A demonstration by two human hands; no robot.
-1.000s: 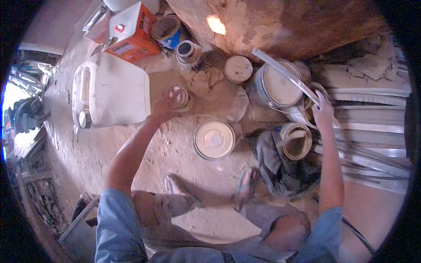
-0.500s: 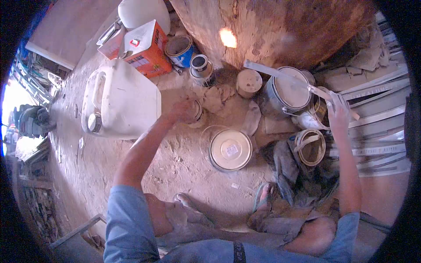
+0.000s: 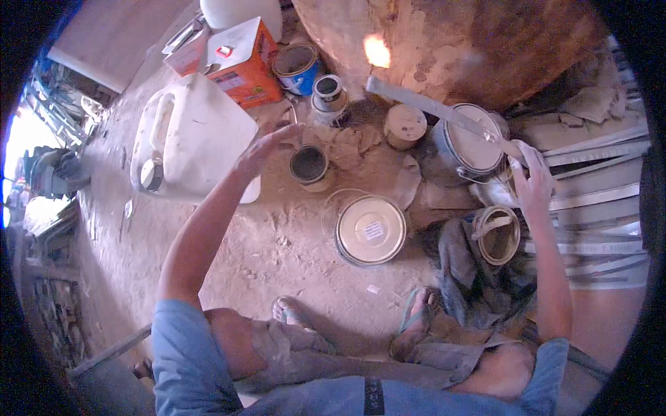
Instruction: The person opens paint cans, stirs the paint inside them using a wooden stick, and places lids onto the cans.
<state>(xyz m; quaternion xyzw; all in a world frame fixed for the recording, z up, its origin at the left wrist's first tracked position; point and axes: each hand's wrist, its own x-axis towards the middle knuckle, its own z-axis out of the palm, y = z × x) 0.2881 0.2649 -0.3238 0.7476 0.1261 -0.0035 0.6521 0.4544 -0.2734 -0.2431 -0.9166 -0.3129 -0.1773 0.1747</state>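
Note:
My right hand grips one end of a long flat pale strip, which extends up and left over the large tin with a pale top. My left hand is raised above the floor beside the white jerrycan, its fingers stretched out and holding nothing. Just right of it stands a small tin with a dark top. Lower down, a round tin with a cream lid rests on the floor.
An orange box-shaped can, a blue tin and a small stacked tin stand at the back. At right are an open tin, dark cloth and several pale strips. A wooden surface rises behind.
My left hand has come off the small tin and moved up and left, leaving the tin's dark top in view. My right hand still holds the strip, whose angle has changed slightly.

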